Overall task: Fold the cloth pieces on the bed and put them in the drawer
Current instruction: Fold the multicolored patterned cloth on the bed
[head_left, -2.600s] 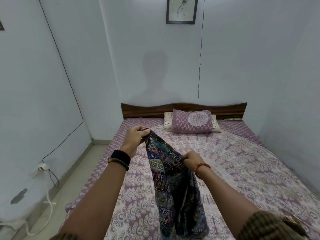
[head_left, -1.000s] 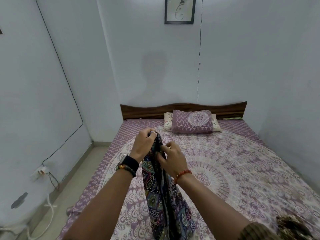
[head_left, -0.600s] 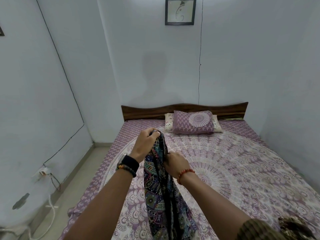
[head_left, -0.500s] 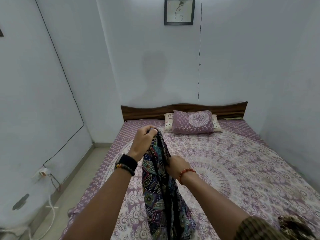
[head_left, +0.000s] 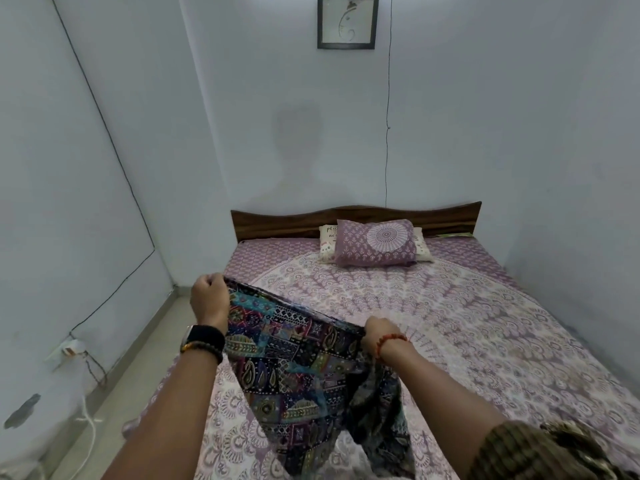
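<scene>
Dark patchwork-printed cloth [head_left: 298, 368], patterned in blue, teal, purple and black, is held up above the near part of the bed [head_left: 485, 341], its upper edge stretched in a slanting line between two hands. That edge is pinched at its far left end by the left hand [head_left: 209, 299], whose fingers are curled tightly round the corner, and at its lower right end by the right hand [head_left: 375, 332], likewise closed round the fabric. The left hand is raised higher and farther than the right. Below the taut edge the cloth hangs in a broad panel, and its lower portion is gathered in loose folds that reach the bed cover close to the near edge of the view. A black watch [head_left: 204, 337] and a dark bead bracelet [head_left: 204, 351] are worn on the left wrist, and an orange bead bracelet [head_left: 389, 342] on the right wrist; a brownish patterned sleeve [head_left: 540, 452] is seen at the near right. The bed is covered by a purple and white mandala-printed sheet. At its far end a purple pillow [head_left: 375, 242] is laid on a paler pillow [head_left: 327, 240], against a dark wooden headboard [head_left: 284, 221]. A framed picture [head_left: 347, 21] is hung on the far wall, with a thin black wire [head_left: 388, 116] running down beside it. On the left wall a socket [head_left: 67, 348] with cables is fixed near the floor.
</scene>
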